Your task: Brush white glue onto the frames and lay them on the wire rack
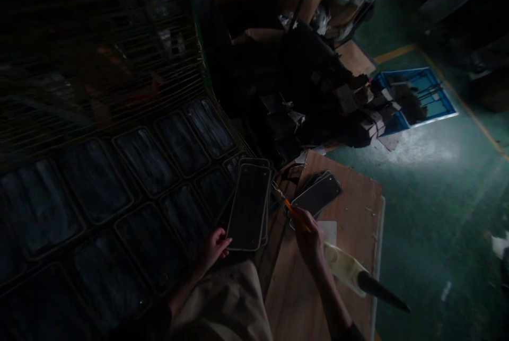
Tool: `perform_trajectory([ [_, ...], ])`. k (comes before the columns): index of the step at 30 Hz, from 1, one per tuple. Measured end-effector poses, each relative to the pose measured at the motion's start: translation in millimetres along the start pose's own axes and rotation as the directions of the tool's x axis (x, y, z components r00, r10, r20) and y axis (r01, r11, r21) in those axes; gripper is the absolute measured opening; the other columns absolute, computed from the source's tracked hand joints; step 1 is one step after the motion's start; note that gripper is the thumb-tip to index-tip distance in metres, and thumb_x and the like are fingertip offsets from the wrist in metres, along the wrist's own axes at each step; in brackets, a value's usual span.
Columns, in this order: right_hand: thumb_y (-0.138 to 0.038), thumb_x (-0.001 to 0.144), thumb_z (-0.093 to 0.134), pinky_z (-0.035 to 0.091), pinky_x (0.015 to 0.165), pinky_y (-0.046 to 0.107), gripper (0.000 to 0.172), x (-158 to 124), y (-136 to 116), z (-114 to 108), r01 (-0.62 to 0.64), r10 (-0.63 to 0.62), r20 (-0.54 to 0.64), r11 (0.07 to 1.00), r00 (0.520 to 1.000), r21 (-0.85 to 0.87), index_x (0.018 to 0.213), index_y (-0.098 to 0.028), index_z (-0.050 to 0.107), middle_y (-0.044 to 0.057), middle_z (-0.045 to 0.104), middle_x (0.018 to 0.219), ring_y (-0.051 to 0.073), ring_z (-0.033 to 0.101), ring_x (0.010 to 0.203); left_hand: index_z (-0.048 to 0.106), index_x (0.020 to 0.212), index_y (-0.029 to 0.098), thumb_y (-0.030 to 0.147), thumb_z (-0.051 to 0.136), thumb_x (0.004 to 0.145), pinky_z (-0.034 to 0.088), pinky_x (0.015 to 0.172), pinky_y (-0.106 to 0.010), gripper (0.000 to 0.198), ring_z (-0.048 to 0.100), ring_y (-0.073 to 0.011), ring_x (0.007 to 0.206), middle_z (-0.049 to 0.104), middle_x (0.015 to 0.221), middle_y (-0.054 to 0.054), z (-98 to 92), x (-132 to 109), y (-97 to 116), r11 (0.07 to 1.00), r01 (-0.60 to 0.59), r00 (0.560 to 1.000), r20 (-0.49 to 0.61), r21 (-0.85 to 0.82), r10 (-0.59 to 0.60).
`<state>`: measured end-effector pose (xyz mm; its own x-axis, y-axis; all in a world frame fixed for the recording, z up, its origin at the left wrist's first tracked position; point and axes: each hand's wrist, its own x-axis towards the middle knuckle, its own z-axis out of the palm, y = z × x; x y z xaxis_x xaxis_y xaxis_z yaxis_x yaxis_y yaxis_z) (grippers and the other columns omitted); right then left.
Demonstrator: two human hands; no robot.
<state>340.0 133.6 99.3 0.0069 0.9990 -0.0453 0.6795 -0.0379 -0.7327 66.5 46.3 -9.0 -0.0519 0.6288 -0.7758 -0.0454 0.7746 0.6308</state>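
Note:
My left hand [217, 248] pinches the lower left corner of a dark rectangular panel [249, 208] with rounded corners and a pale rim. That panel lies on top of at least one similar panel. In my right hand [309, 237] is a thin brush [287, 203] with an orange handle, its tip pointing up and left near the panel's right edge. Just beyond the right hand, more dark panels [317, 194] are piled on a wooden board [345, 184]. Beside the right wrist lies a translucent, yellowish container [345, 265] with a long black tapered piece [382, 290].
Rows of dark, streaky panels [145, 160] lie on the left, by a wire grid [159, 73]. Ahead are bundles of dark pieces [350, 97] and a blue crate [437, 102] on the green floor [429, 192]. The scene is very dim.

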Motion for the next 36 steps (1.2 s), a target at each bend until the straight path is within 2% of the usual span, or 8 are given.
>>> perform_trajectory([
  [3,-0.025,0.094,0.045,0.045,0.069,0.023,0.027,33.2,-21.2,14.2,0.201,-0.18,0.169,0.973,0.969,-0.113,0.116,-0.023,0.062,0.005,0.065,0.096,0.014,0.061,0.08,0.048,0.071,0.019,0.048,0.072,0.06,0.042,0.036,-0.017,0.039,0.061,-0.0116,0.042,0.059,0.058,0.005,0.0,-5.9,-0.6,0.997,0.006,1.0,0.008,-0.078,-0.006],
  [6,-0.017,0.092,0.046,0.043,0.067,0.022,0.032,57.6,-30.1,22.6,0.349,-0.291,0.249,0.907,0.924,-0.237,0.12,-0.023,0.06,0.004,0.064,0.096,0.014,0.059,0.079,0.048,0.071,0.019,0.05,0.072,0.061,0.042,0.036,-0.016,0.041,0.061,-0.0118,0.042,0.059,0.056,0.005,0.6,-8.5,-2.9,0.992,0.02,1.0,0.008,-0.127,-0.019],
  [10,-0.013,0.092,0.044,0.042,0.072,0.024,0.037,77.8,-31.9,33.7,0.432,-0.334,0.327,0.85,0.884,-0.301,0.125,-0.022,0.056,0.006,0.062,0.099,0.016,0.057,0.085,0.047,0.069,0.018,0.052,0.072,0.061,0.041,0.034,-0.016,0.042,0.059,-0.0109,0.04,0.057,0.053,0.006,2.4,-6.4,-9.9,0.989,0.01,1.0,-0.009,-0.145,-0.011],
  [14,-0.014,0.093,0.044,0.041,0.073,0.026,0.034,81.4,-27.9,44.6,0.451,-0.322,0.368,0.822,0.872,-0.349,0.124,-0.021,0.056,0.006,0.061,0.102,0.018,0.057,0.088,0.048,0.071,0.018,0.05,0.07,0.064,0.042,0.035,-0.016,0.04,0.059,-0.0102,0.04,0.059,0.054,0.005,2.7,-4.6,-13.5,0.989,-0.009,1.0,-0.005,-0.146,0.009],
  [19,-0.012,0.092,0.043,0.039,0.067,0.025,0.031,50.7,-20.4,48.9,0.423,-0.277,0.384,0.825,0.881,-0.375,0.117,-0.02,0.059,0.006,0.062,0.093,0.016,0.054,0.076,0.049,0.07,0.018,0.046,0.071,0.064,0.042,0.035,-0.016,0.037,0.06,-0.0104,0.04,0.058,0.053,0.005,1.6,-7.2,-7.6,0.986,0.022,1.0,-0.008,-0.162,-0.024],
  [29,-0.013,0.094,0.041,0.038,0.058,0.023,0.029,-76.0,-41.0,43.5,0.286,-0.126,0.563,0.936,0.817,-0.205,0.114,-0.025,0.058,0.003,0.061,0.084,0.015,0.056,0.07,0.048,0.072,0.018,0.045,0.073,0.066,0.047,0.038,-0.018,0.037,0.063,-0.0125,0.043,0.06,0.055,0.005,-0.7,-6.8,-7.7,0.971,0.056,0.998,0.04,-0.234,-0.048],
  [32,-0.016,0.094,0.043,0.04,0.059,0.023,0.026,-85.4,-48.6,44.1,0.244,-0.109,0.608,0.959,0.787,-0.144,0.113,-0.024,0.059,0.003,0.061,0.083,0.015,0.057,0.069,0.049,0.072,0.017,0.046,0.075,0.064,0.049,0.04,-0.02,0.039,0.064,-0.0128,0.043,0.061,0.058,0.005,-0.9,-5.6,-10.9,0.964,0.065,0.997,0.044,-0.256,-0.056],
  [36,-0.019,0.094,0.045,0.044,0.062,0.02,0.025,-59.1,-48.0,46.1,0.172,-0.127,0.646,0.985,0.753,-0.007,0.113,-0.024,0.061,0.003,0.063,0.089,0.013,0.061,0.074,0.049,0.072,0.017,0.047,0.075,0.063,0.051,0.041,-0.021,0.04,0.064,-0.0138,0.043,0.06,0.056,0.004,-0.2,-5.0,-12.0,0.957,0.075,0.997,0.042,-0.28,-0.066],
])
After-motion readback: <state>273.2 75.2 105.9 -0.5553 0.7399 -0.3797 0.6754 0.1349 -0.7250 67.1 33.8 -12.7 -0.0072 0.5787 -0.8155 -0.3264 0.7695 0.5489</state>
